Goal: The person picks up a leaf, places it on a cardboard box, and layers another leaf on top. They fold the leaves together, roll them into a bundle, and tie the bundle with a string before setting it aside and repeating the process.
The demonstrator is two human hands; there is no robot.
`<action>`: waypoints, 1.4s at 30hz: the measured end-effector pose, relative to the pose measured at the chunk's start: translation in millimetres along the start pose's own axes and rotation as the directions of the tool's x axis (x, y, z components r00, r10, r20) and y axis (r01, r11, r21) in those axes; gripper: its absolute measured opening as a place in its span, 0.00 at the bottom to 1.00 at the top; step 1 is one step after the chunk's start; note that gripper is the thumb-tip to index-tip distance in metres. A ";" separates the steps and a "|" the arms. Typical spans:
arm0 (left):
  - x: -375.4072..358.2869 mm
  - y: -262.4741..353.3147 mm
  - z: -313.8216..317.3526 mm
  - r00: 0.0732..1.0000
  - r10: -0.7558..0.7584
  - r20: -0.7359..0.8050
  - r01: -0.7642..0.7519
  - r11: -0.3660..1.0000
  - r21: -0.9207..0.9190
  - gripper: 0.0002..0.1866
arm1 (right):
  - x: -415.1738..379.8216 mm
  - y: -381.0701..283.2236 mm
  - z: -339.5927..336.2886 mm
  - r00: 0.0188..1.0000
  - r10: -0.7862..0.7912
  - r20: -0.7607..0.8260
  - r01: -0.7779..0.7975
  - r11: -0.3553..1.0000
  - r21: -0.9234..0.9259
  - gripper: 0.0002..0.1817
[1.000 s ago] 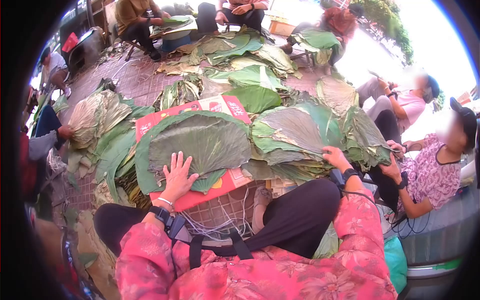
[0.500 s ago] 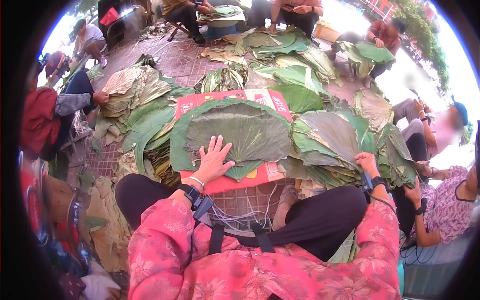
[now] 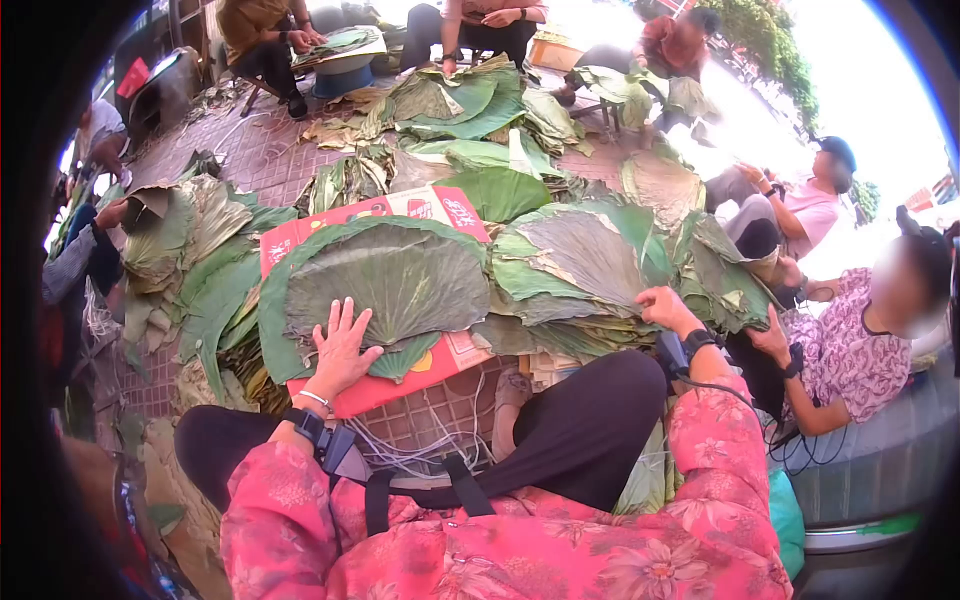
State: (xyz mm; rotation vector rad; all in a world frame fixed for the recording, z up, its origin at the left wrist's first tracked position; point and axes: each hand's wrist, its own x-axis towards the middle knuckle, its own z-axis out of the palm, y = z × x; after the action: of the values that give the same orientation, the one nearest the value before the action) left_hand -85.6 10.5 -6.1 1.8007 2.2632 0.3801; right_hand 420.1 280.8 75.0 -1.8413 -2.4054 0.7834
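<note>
My left hand (image 3: 342, 350) lies with its fingers spread on the lower left part of a broad lotus leaf (image 3: 410, 275). This grey-green leaf rests over greener leaves, whose edges show around it, on a flat red cardboard box (image 3: 350, 398). To the right, my right hand (image 3: 668, 310) pinches the right edge of a dry lotus leaf (image 3: 580, 250) on top of a second pile. That leaf is partly brown and still lies on the pile.
More leaf stacks lie left (image 3: 200, 230), behind (image 3: 450, 100) and right (image 3: 715, 270). White strings (image 3: 410, 445) trail on the brick paving by my legs. Several people sit around, handling leaves; the nearest person (image 3: 850, 340) is at my right.
My view has swung to the right, so everything sits further left in the picture. Both hands keep about the same places on the leaves.
</note>
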 end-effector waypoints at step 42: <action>14.0 -56.0 -11.9 0.802 -0.595 0.048 -0.065 -0.167 -0.984 0.26 | -55.0 -319.3 247.2 0.313 -0.942 -0.124 0.874 0.337 -0.351 0.07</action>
State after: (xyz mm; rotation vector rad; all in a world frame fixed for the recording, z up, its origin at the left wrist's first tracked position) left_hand -144.0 11.4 -14.0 0.2326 1.3620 1.9389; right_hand 73.8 79.4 -0.2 -0.2160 -2.7285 0.0615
